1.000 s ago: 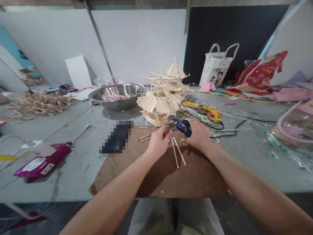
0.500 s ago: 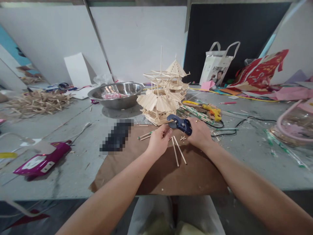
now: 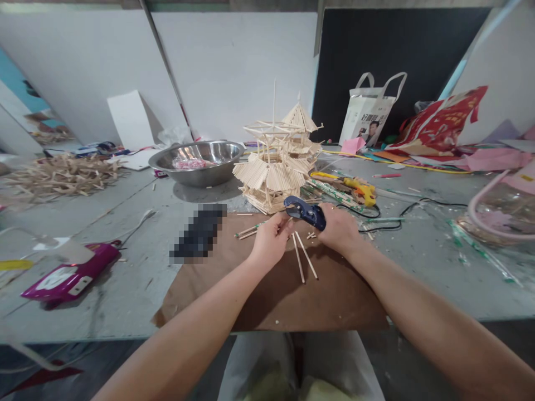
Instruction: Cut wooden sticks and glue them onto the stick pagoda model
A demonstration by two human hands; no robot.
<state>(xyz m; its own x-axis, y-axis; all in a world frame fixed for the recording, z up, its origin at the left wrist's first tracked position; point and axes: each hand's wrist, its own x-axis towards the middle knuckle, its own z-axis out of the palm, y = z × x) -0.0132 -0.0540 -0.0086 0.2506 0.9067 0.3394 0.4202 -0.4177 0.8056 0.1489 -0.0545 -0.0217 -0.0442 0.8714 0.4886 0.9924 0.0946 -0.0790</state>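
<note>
My right hand [image 3: 339, 227] is wrapped round the handles of a blue hand cutter [image 3: 310, 215], whose curved jaw points left. Close to that jaw, my left hand [image 3: 271, 239] pinches what looks like a short thin wooden stick, mostly hidden by the fingers. Two loose wooden sticks [image 3: 299, 259] lie on the brown sheet [image 3: 267, 306] just below the hands, with small cut pieces [image 3: 310, 236] beside them. Directly behind the cutter stands a pagoda-like model of wooden sticks [image 3: 271, 177], and a second one with a pointed roof [image 3: 299, 118] rises behind it.
A steel bowl [image 3: 196, 175] holding a plastic packet stands left of the models. Further left are a pile of sticks [image 3: 62, 177] and a purple power strip [image 3: 71, 273]. A yellow glue gun [image 3: 365, 192], green-white wrappers and a black cable lie at right. A pixelated dark object [image 3: 198, 233] is nearby.
Both hands stay in almost the same place, with the cutter's jaw still beside my left fingertips. The whole view has shifted slightly.
</note>
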